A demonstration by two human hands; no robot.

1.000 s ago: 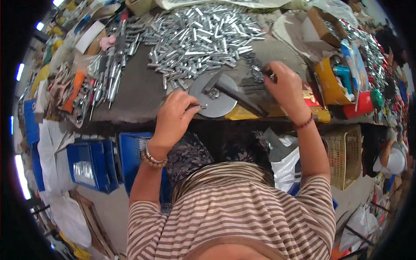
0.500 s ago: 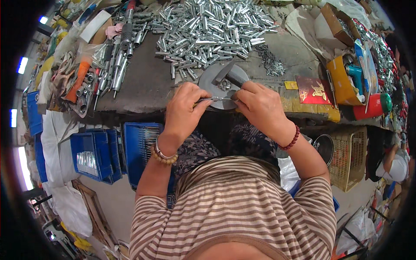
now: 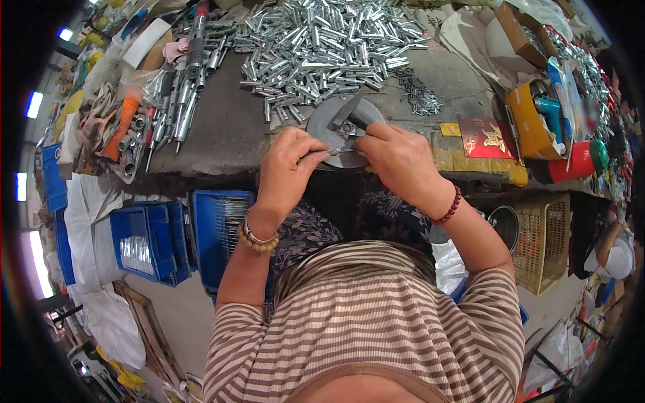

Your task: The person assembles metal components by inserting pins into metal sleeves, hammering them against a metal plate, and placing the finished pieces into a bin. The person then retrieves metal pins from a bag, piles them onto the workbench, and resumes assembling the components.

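My left hand (image 3: 287, 169) is closed in a pinch on one end of a thin silvery metal piece (image 3: 335, 151). Fingers of my right hand (image 3: 401, 161) press together at the piece's other end, and their tips hide that end. Just under the piece is a round grey metal disc (image 3: 318, 123) at the table's near edge. Across the disc lies a hammer (image 3: 349, 111), its dark handle running toward my right hand. Small shiny metal parts (image 3: 346, 130) sit beside the hammer head.
A wide heap of silvery metal tubes (image 3: 329, 47) covers the far middle, with small dark pins (image 3: 420, 94) to its right. Tools (image 3: 181, 101) lie left. A red card (image 3: 485, 138) and yellow container (image 3: 529, 124) stand right. Below hang blue bins (image 3: 144, 242) and a tan basket (image 3: 543, 242).
My right hand has shifted slightly left, so the two hands' fingertips are closer together. My left hand has barely moved, and the hammer lies as before.
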